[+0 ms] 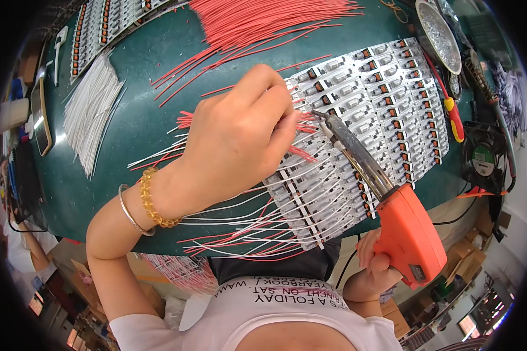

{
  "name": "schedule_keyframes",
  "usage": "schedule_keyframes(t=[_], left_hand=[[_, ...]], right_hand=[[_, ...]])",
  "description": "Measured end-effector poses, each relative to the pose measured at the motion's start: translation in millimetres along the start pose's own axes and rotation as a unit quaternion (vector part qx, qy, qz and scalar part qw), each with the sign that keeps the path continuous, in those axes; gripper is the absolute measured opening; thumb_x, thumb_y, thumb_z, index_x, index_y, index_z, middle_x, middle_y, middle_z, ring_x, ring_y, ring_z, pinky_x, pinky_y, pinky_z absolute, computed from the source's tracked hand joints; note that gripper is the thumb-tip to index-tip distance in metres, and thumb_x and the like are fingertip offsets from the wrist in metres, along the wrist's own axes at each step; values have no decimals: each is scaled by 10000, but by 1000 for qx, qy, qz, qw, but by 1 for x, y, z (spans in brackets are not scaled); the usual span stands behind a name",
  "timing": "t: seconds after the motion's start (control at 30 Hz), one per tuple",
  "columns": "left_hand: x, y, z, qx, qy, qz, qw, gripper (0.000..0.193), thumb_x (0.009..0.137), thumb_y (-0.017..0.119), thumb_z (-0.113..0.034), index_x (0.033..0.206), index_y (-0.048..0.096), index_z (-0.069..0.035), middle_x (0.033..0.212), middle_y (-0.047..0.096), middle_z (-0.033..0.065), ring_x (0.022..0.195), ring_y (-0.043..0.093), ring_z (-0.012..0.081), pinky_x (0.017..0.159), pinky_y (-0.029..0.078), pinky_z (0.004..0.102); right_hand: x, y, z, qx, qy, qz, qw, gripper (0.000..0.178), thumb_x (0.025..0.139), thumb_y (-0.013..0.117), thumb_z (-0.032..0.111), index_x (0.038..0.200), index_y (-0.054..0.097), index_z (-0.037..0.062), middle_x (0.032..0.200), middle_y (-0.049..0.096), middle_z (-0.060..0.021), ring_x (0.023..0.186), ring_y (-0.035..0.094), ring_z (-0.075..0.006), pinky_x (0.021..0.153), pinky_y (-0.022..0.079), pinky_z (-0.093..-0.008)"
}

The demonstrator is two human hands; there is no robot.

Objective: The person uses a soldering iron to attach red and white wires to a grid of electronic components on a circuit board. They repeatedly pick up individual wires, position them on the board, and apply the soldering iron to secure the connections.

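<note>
My left hand [240, 131] is closed in a pinch on a small bunch of red wires, whose cut ends [305, 124] stick out past the fingers. Below it lies a panel of small circuit boards [386, 105] in rows, with white components on them. My right hand [373, 263] grips an orange soldering gun [412, 231] by its handle. The gun's dark tip meets the board rows just right of my left fingertips; exact contact is too small to tell. White and red wires [234, 219] run leftward from the panel's near rows, passing partly under my left forearm.
A large pile of red wires [269, 23] lies at the back, white wires [93, 111] at left. More board panels [105, 26] sit back left. On the right are a metal dish [439, 38], a red-yellow screwdriver [454, 120] and a black fan [483, 153]. Another person [26, 248] shows far left.
</note>
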State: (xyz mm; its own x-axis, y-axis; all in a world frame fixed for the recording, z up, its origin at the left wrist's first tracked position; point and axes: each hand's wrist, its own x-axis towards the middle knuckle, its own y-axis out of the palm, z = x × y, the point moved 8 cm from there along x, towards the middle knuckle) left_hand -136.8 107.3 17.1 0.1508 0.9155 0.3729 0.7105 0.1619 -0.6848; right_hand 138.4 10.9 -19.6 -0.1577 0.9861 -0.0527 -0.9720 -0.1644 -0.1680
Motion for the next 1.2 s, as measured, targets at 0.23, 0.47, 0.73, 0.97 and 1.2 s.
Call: schedule_keyframes(t=[0.23,0.47,0.73,0.97,1.2], left_hand=[[1,1,-2,10,7,-1,1000,139,776,704,19,761,567,-2,862,593,88,662,618,212,560,512,289],[2,-2,-4,-21,11,-11,1000,97,774,716,17,827,637,-2,873,591,88,664,611,189,551,503,274],[-7,1,-7,-35,-11,3,999,111,742,744,12,799,649,-4,880,595,88,676,602,175,546,487,260],[-6,4,-9,-19,-11,3,1000,122,734,749,4,782,638,-7,867,596,81,674,597,183,545,485,274],[-6,4,-8,-19,-15,10,1000,125,734,751,2,769,632,-8,856,594,79,662,591,183,539,481,274]], right_hand=[[6,11,14,81,0,-75,994,779,861,657,532,1215,480,-140,496,464,15,372,409,-83,400,338,-218],[7,12,23,50,-5,-62,997,812,869,645,542,1253,450,-147,499,465,12,374,413,-82,405,354,-215],[-27,-25,-20,68,73,-120,988,811,871,647,548,1247,444,-141,498,459,17,381,423,-84,415,372,-227],[-22,-11,-10,57,87,-95,990,781,837,672,572,1170,501,-113,499,465,24,385,426,-80,428,389,-235],[-12,-1,0,35,71,-62,995,761,819,685,576,1129,513,-97,498,475,23,387,428,-79,426,383,-233]])
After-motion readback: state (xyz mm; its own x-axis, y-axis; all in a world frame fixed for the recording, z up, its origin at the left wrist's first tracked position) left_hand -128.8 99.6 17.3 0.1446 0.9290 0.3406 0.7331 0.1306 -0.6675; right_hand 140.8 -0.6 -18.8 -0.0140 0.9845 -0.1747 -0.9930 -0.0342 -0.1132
